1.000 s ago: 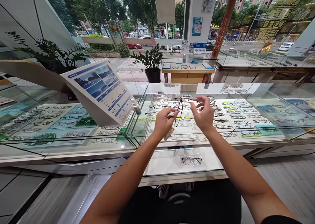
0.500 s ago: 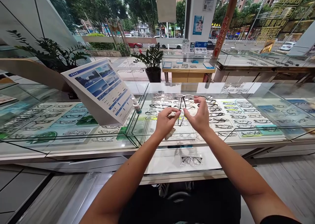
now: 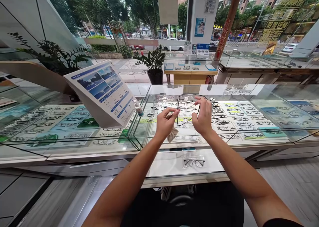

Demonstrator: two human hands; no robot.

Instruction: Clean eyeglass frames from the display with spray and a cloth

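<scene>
My left hand (image 3: 164, 123) pinches one side of a thin dark-framed pair of eyeglasses (image 3: 178, 102) above the glass counter. A crumpled light cloth (image 3: 172, 135) hangs from below the same hand's fingers. On the other side of the eyeglasses, my right hand (image 3: 204, 118) has its fingers curled at the frame, thumb and forefinger bent around it. The exact contact there is partly hidden by the fingers. Below on a white surface lies another pair of glasses (image 3: 194, 163) in a clear plastic bag.
The glass display counter (image 3: 139, 144) holds rows of eyeglass frames beneath my hands. To the left stand a tent-shaped printed card (image 3: 107, 90) and a small spray bottle (image 3: 138, 108). Further off are a potted plant (image 3: 155, 75) and a wooden display table (image 3: 190, 77).
The eyeglasses have turned so that the frame opens out between my hands. My right hand has moved slightly away from my left, and more of the cloth shows.
</scene>
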